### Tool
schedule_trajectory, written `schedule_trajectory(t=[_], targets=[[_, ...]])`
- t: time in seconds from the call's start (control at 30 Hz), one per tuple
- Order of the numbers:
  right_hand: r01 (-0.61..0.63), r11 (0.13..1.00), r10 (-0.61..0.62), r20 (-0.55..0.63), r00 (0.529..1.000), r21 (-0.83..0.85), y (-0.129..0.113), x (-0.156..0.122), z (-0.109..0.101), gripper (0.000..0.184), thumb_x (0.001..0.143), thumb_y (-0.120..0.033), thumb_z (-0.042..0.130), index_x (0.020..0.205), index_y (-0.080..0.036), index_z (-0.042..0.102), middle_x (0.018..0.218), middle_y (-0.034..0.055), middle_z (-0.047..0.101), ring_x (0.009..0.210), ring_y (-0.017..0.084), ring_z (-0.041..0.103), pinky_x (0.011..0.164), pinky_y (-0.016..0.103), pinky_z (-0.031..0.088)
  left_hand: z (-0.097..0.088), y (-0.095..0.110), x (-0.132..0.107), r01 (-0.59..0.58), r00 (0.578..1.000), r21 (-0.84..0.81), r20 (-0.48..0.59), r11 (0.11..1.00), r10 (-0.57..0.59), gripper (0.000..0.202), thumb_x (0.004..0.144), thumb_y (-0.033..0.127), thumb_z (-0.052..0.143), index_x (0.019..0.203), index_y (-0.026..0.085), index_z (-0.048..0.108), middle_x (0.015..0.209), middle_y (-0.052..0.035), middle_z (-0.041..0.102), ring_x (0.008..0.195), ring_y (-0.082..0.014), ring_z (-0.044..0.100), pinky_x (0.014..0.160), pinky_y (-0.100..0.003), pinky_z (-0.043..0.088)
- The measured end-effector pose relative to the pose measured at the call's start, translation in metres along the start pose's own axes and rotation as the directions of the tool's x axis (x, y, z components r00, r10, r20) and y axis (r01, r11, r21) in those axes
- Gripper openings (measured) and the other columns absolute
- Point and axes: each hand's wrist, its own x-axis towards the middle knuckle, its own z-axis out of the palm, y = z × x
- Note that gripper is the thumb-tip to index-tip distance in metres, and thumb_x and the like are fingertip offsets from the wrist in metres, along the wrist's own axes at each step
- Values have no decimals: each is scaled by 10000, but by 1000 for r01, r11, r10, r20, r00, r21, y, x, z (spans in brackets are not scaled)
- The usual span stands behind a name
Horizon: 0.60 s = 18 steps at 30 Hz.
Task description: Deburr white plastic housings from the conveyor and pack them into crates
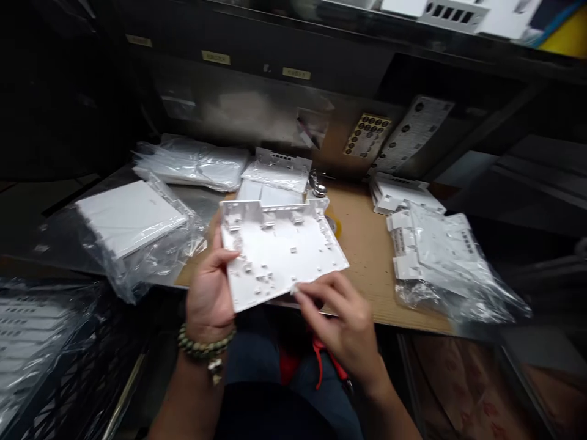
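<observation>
A white moulded plastic cover [279, 250], its inner side with small clips and posts facing me, is tilted up over the table's front edge. My left hand [213, 284] grips it by the left side, the thumb over the face and the fingers behind. Close to its lower edge, my right hand [342, 311] is closed in a pinch of thumb and forefinger. A tiny whitish bit seems to show at those fingertips, too small to name. Below that hand, a red-handled tool [328, 360] lies on my lap, partly hidden.
Bagged white covers lie left [132, 220] and right [440, 256] on the cardboard-topped table [362, 244]. Behind are flat plastic bags [197, 162], more covers [279, 168] and a tape roll [334, 225]. A dark crate [68, 373] stands lower left; a shelf [321, 15] overhangs the back.
</observation>
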Motion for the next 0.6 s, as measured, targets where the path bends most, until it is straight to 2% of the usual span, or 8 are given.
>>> schedule_trajectory(t=[0.03,0.1,0.17,0.2,0.3,0.37,0.53,0.6], targets=[[-58,997,53,-105,993,-44,11,0,-11,149,944,-164,705,1067,-212,774,915,39,658,803,148,648,721,285,555,-6,5,1,9,1000,10,-10,1000,-9,813,824,99,545,1563,406,403,1477,50,632,1426,-304,525,1220,-549,404],[-186,977,142,-329,934,-106,30,-2,-32,140,941,-219,723,1065,-240,783,960,44,656,870,171,652,749,306,561,-16,14,3,7,1000,33,-8,999,-7,769,813,137,568,1529,397,460,1432,53,668,1422,-320,527,1203,-554,425],[-250,960,172,-439,882,-125,42,-5,-46,146,944,-254,723,1075,-252,787,987,48,651,910,185,652,759,317,567,-22,19,4,3,1000,49,9,999,-4,735,801,155,581,1492,396,512,1391,63,694,1422,-328,525,1198,-556,432],[-246,961,170,-428,888,-130,46,-7,-49,149,948,-255,716,1079,-253,788,990,48,652,916,186,654,765,319,568,-24,21,3,3,1000,51,12,999,-3,721,803,158,584,1478,403,528,1378,73,701,1424,-326,523,1200,-556,430],[-185,972,136,-290,947,-148,47,-10,-47,162,964,-208,685,1085,-246,785,973,42,663,885,171,662,782,312,568,-27,20,2,-10,1000,55,7,998,10,704,825,180,585,1476,441,526,1361,93,707,1432,-318,515,1207,-568,418],[-165,972,119,-251,961,-168,45,-12,-42,174,970,-173,662,1081,-238,779,952,41,666,863,165,663,780,303,565,-29,17,1,-13,1000,63,2,998,13,704,855,210,584,1497,480,486,1354,99,709,1433,-312,514,1210,-577,411],[-109,977,63,-239,969,-185,45,-16,-39,161,957,-136,647,1034,-216,763,942,51,673,861,175,675,771,304,568,-36,16,2,21,1000,37,-21,999,-21,721,890,261,589,1531,537,407,1293,113,733,1423,-312,524,1209,-586,416],[-155,968,89,-306,948,-198,44,-18,-42,162,958,-148,666,1061,-221,767,938,47,664,851,170,664,764,304,562,-39,17,2,5,1000,44,5,999,-6,751,879,251,587,1538,547,384,1306,121,723,1427,-315,517,1204,-592,423]])
